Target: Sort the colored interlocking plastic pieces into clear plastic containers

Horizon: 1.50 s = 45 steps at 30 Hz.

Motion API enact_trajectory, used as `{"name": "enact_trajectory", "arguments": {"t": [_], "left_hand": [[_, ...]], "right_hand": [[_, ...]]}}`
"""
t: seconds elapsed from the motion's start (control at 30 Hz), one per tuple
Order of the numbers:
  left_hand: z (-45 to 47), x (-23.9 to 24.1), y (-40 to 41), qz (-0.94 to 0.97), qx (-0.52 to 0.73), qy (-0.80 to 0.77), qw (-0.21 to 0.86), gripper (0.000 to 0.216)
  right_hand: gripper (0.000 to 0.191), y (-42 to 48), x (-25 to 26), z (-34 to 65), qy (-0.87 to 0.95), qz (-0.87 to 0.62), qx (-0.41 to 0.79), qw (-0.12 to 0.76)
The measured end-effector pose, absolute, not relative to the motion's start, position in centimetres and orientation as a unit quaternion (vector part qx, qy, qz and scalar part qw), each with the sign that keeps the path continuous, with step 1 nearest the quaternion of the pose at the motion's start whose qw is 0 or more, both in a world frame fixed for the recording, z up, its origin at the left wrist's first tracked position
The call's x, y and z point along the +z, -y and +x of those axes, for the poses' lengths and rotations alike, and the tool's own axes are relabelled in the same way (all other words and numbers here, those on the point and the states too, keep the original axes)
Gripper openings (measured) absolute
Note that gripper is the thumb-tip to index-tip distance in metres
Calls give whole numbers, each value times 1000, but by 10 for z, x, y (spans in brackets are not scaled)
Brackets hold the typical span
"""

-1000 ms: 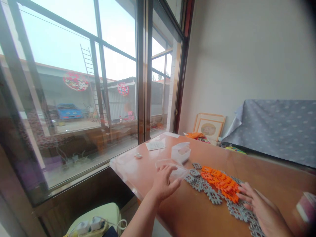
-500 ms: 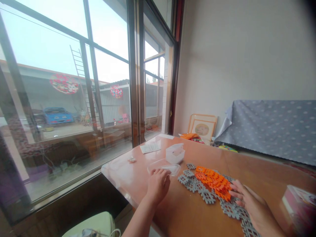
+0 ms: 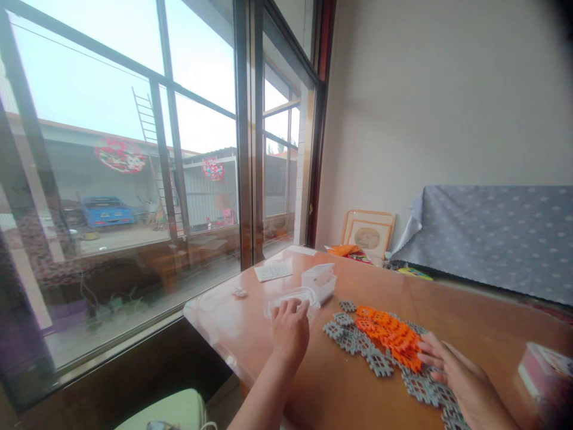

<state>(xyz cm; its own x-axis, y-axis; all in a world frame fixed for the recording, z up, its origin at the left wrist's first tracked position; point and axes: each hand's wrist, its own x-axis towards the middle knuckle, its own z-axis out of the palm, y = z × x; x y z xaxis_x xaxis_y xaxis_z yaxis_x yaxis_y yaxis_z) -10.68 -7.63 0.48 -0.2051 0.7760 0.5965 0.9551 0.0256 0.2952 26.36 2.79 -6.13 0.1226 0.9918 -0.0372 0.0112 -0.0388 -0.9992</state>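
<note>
My left hand point(image 3: 290, 331) is at the near side of a clear plastic lid point(image 3: 272, 300), its fingers bent and closed on the edge. A small clear plastic box point(image 3: 323, 286) stands just beyond the lid, its top flap raised. My right hand point(image 3: 454, 370) lies with fingers apart beside a row of orange interlocking plastic pieces point(image 3: 389, 334), the fingertips near their right end. Grey interlocking plastic pieces point(image 3: 379, 362) of the same square lattice shape lie around the orange ones, and some are partly hidden beneath my right hand.
A printed sheet point(image 3: 273, 271) and a small packet point(image 3: 239, 292) lie on the wooden table point(image 3: 340, 388) toward the window. A pink-and-white box point(image 3: 544, 370) stands at the right. A pale green chair point(image 3: 165, 412) is below the table's left edge.
The clear lid has shifted slightly left and tilted up with my left hand. My right hand stays by the orange pieces. The whole view has moved slightly.
</note>
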Motion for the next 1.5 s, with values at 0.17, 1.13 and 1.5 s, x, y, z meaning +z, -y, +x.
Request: {"name": "enact_trajectory", "arguments": {"t": [0.17, 1.13, 1.5], "left_hand": [[-105, 0, 65, -605, -264, 733, 165, 32], [-29, 23, 23, -719, -276, 634, 70, 31], [68, 5, -48, -796, -128, 572, -152, 118]], "right_hand": [[69, -23, -55, 261, 475, -550, 460, 510], [59, -31, -54, 277, 419, -588, 361, 589], [56, -41, -56, 293, 483, -651, 232, 538]]}}
